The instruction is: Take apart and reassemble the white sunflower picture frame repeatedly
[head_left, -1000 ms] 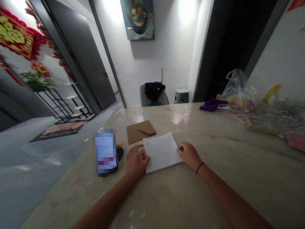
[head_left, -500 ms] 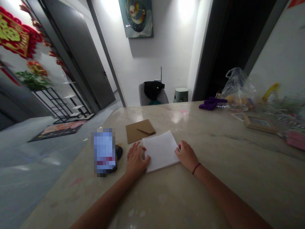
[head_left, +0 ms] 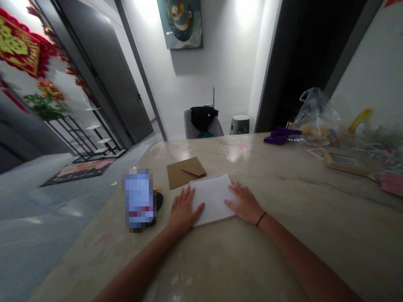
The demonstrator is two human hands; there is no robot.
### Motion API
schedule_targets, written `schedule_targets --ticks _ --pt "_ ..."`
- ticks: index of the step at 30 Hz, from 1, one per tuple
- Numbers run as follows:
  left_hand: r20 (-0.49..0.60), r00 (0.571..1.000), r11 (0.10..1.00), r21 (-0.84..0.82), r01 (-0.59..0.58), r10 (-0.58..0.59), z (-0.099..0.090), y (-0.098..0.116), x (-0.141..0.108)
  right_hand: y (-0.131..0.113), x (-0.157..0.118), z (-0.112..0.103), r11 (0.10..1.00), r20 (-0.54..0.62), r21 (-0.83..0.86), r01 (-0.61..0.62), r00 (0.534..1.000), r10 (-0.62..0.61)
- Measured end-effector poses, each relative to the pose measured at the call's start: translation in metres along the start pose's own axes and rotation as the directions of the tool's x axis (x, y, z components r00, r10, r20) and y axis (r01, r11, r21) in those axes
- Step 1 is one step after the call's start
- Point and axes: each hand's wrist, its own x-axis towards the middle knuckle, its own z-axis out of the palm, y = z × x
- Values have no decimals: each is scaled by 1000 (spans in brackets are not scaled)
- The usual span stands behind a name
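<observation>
White paper point(head_left: 214, 199), apparently a stack of sheets, lies flat on the marble-look table point(head_left: 201, 268) in front of me. My left hand point(head_left: 184, 212) is open along its left edge, the thumb reaching onto the top sheet. Over the right edge, my right hand point(head_left: 247, 204) lies open with fingers spread and the thumb on the paper; a dark red cord circles that wrist. Just behind the paper is a brown envelope point(head_left: 184, 173) with a pointed flap, close to the sheet's far edge.
A phone with a blurred screen point(head_left: 139, 199) stands propped left of my left hand. Toward the right back are a purple cloth point(head_left: 280, 136), a clear plastic bag point(head_left: 316, 117), a wooden frame point(head_left: 344, 162) and a pink item point(head_left: 392, 183). A chair point(head_left: 190, 123) stands beyond the table.
My right hand has gone from curled fingers at the paper's right edge to spread fingers over it. My left fingers have straightened, and the left thumb reaches further onto the paper.
</observation>
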Motion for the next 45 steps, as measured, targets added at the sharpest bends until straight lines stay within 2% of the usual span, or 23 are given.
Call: schedule_targets --ticks 4,8,9,13,17,19,24,28,34,36,39,43,45 --pt "-29 999 999 -27 41 -42 -4 -1 4 1 0 -2 1000 23 0 2 1000 -2" --pt "-205 977 998 19 60 -54 -14 -14 10 2 0 -3 1000 24 1 2 1000 -2" --pt "-219 974 997 44 62 -51 -16 -18 12 2 -1 -3 1000 12 1 -2 1000 2" --pt "-215 973 987 120 108 -80 -17 -30 17 2 0 -3 998 -42 35 -44 998 45" --pt "-61 983 968 178 179 -170 -13 -34 22 3 3 -2 993 -123 90 -74 989 85" --pt "-34 986 964 207 165 -161 -13 -33 23 5 4 -1 993 -180 102 -64 980 82" --pt "-121 991 961 260 91 -61 -20 -26 17 12 7 2 998 -262 61 -29 964 44" --pt "-189 982 973 223 59 -17 -21 -23 14 23 10 4 997 -202 59 -44 978 55" --pt "-180 982 989 127 81 -57 -10 -26 17 35 13 1 1000 -191 16 -22 981 24" --pt "-163 984 990 112 87 -68 -8 -27 17 32 18 -1 999 -210 -36 -32 977 24" --pt "-156 985 992 94 89 -74 -8 -27 18 13 38 -6 996 -205 -93 -15 979 -4" --pt "-159 983 991 87 106 -91 -8 -27 17 -28 83 -5 995 -109 -41 96 989 -100" --pt "-170 981 990 92 106 -89 -7 -27 17 -45 106 2 996 -45 -23 82 996 -83"
